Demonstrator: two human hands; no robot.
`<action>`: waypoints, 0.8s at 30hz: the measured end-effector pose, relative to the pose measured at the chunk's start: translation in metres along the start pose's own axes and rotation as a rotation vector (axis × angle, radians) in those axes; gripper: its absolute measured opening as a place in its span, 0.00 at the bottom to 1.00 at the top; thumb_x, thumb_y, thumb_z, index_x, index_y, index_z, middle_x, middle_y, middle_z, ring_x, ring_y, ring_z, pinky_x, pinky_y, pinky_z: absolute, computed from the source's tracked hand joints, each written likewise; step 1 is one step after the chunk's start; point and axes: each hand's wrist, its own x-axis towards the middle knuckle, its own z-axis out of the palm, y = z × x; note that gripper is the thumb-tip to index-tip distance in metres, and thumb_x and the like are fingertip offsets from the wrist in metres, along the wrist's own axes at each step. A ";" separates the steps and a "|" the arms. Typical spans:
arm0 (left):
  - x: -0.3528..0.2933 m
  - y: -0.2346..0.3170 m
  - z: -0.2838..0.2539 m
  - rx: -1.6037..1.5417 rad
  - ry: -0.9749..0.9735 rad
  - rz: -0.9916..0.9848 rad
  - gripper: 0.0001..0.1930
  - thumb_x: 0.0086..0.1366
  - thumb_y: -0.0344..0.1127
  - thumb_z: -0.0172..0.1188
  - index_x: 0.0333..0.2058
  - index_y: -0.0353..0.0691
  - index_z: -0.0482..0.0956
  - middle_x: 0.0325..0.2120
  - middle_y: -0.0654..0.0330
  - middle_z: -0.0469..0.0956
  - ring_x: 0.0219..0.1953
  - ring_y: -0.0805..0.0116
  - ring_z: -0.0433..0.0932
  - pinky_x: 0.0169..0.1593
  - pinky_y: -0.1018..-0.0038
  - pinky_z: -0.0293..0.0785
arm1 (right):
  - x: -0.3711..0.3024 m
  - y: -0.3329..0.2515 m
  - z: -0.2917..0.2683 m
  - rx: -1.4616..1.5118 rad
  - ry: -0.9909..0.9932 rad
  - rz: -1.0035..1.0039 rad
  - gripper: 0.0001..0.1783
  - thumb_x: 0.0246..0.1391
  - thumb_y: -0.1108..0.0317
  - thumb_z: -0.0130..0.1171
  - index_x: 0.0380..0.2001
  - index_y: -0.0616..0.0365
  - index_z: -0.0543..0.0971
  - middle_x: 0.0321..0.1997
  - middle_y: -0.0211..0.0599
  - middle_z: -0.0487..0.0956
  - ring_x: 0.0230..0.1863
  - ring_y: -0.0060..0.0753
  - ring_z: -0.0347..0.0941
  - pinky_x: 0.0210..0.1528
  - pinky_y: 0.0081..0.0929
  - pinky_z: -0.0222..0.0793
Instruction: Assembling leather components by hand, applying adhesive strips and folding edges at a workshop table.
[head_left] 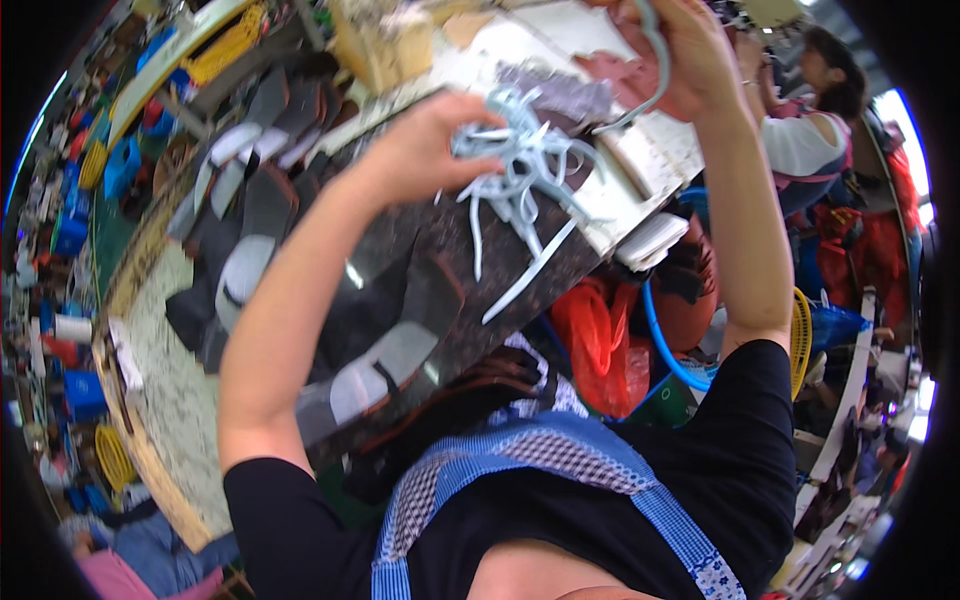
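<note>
Left fingers (474, 110) curled around pale strips (527, 150)

You have one tangle of pale-blue strips (522, 160) by the counter's (505, 268) far edge, one white stack (650, 242) beside its right corner and one red bag (592, 335) below.

The left hand (425, 150) curls its fingers and thumb against the left side of a tangle of pale blue strips (525, 165) on a dark speckled tabletop (490, 280). The right hand (697, 62) is near the top edge, beside a curved grey strip (661, 75); its grip is unclear. Grey and black pieces (385, 368) lie near the left forearm. A red plastic bag (612, 345) hangs below the table's right edge.
</note>
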 end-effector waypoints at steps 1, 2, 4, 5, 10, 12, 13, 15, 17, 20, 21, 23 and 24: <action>-0.016 0.019 -0.012 0.134 0.106 -0.018 0.24 0.65 0.38 0.74 0.59 0.40 0.82 0.64 0.48 0.78 0.68 0.53 0.75 0.70 0.64 0.68 | -0.014 0.000 -0.002 0.064 -0.099 0.069 0.15 0.74 0.61 0.61 0.48 0.65 0.84 0.26 0.23 0.78 0.29 0.16 0.76 0.32 0.15 0.73; -0.038 0.024 -0.025 0.270 0.159 -0.025 0.24 0.66 0.38 0.73 0.59 0.40 0.82 0.63 0.48 0.78 0.67 0.52 0.76 0.70 0.63 0.68 | -0.026 0.002 0.007 0.076 -0.104 0.041 0.16 0.75 0.62 0.57 0.50 0.65 0.82 0.25 0.23 0.76 0.30 0.16 0.76 0.36 0.16 0.76; -0.079 0.057 -0.040 0.331 0.250 -0.018 0.21 0.67 0.35 0.71 0.58 0.40 0.83 0.59 0.50 0.81 0.66 0.53 0.77 0.68 0.64 0.70 | -0.018 0.021 -0.093 0.554 -0.454 0.309 0.20 0.75 0.62 0.57 0.58 0.68 0.78 0.64 0.47 0.79 0.64 0.37 0.76 0.71 0.36 0.68; -0.109 0.066 -0.042 0.366 0.284 0.001 0.18 0.66 0.31 0.71 0.53 0.36 0.83 0.54 0.50 0.83 0.60 0.51 0.80 0.64 0.62 0.74 | -0.036 0.025 -0.077 0.490 -0.512 0.226 0.22 0.76 0.64 0.54 0.64 0.67 0.76 0.65 0.48 0.80 0.65 0.36 0.76 0.73 0.35 0.67; -0.283 0.105 0.000 0.529 0.124 -0.092 0.18 0.50 0.34 0.80 0.40 0.39 0.86 0.41 0.55 0.84 0.46 0.53 0.85 0.53 0.61 0.81 | -0.125 -0.011 -0.014 0.198 -0.007 0.335 0.36 0.76 0.66 0.53 0.79 0.67 0.54 0.48 0.32 0.72 0.41 0.24 0.71 0.49 0.22 0.69; -0.311 0.119 0.022 0.664 0.128 -0.101 0.16 0.51 0.35 0.77 0.39 0.39 0.87 0.38 0.56 0.85 0.43 0.54 0.86 0.50 0.60 0.83 | -0.126 0.004 -0.020 0.402 -0.362 0.453 0.31 0.75 0.68 0.54 0.75 0.67 0.60 0.38 0.26 0.67 0.29 0.13 0.62 0.31 0.14 0.61; -0.322 0.117 0.030 0.666 0.134 -0.136 0.16 0.51 0.35 0.77 0.39 0.39 0.87 0.38 0.56 0.85 0.43 0.54 0.86 0.50 0.60 0.83 | -0.126 0.021 -0.013 0.405 -0.414 0.524 0.28 0.75 0.69 0.55 0.72 0.67 0.64 0.37 0.24 0.66 0.25 0.09 0.58 0.25 0.12 0.55; -0.345 0.109 0.046 0.820 0.201 -0.246 0.14 0.52 0.31 0.72 0.40 0.38 0.88 0.39 0.56 0.86 0.45 0.56 0.87 0.50 0.60 0.83 | -0.123 0.039 0.047 0.086 -0.432 0.608 0.19 0.75 0.63 0.57 0.62 0.62 0.73 0.32 0.21 0.66 0.21 0.08 0.53 0.21 0.10 0.50; -0.345 0.121 0.075 0.695 0.270 -0.309 0.14 0.55 0.30 0.70 0.42 0.35 0.88 0.43 0.57 0.87 0.50 0.58 0.86 0.56 0.58 0.81 | -0.121 0.009 0.109 -0.052 -0.556 0.604 0.19 0.73 0.56 0.61 0.52 0.62 0.77 0.27 0.18 0.65 0.19 0.06 0.54 0.21 0.09 0.48; -0.346 0.140 0.118 0.696 0.279 -0.434 0.23 0.57 0.41 0.74 0.49 0.36 0.87 0.53 0.55 0.84 0.60 0.55 0.79 0.66 0.53 0.74 | -0.135 -0.002 0.151 0.247 -0.880 0.432 0.17 0.68 0.56 0.65 0.36 0.60 0.77 0.24 0.23 0.70 0.16 0.06 0.60 0.20 0.10 0.48; -0.346 0.148 0.124 0.658 0.280 -0.495 0.27 0.56 0.44 0.75 0.52 0.37 0.86 0.57 0.55 0.82 0.64 0.53 0.76 0.69 0.51 0.70 | -0.142 0.002 0.170 -0.074 -0.945 0.228 0.15 0.67 0.59 0.66 0.33 0.60 0.79 0.23 0.24 0.73 0.16 0.10 0.64 0.21 0.12 0.54; -0.361 0.148 0.140 0.609 0.292 -0.584 0.33 0.55 0.49 0.76 0.57 0.37 0.83 0.62 0.54 0.78 0.67 0.51 0.73 0.71 0.48 0.67 | -0.165 0.037 0.223 -0.426 -1.060 0.636 0.12 0.69 0.63 0.66 0.37 0.62 0.82 0.26 0.26 0.79 0.23 0.13 0.73 0.25 0.16 0.66; -0.362 0.147 0.142 0.570 0.317 -0.569 0.34 0.55 0.49 0.76 0.58 0.38 0.83 0.63 0.53 0.77 0.67 0.52 0.73 0.71 0.48 0.67 | -0.179 0.062 0.231 -0.479 -1.061 0.624 0.10 0.69 0.66 0.65 0.39 0.63 0.83 0.29 0.28 0.83 0.27 0.13 0.75 0.27 0.15 0.69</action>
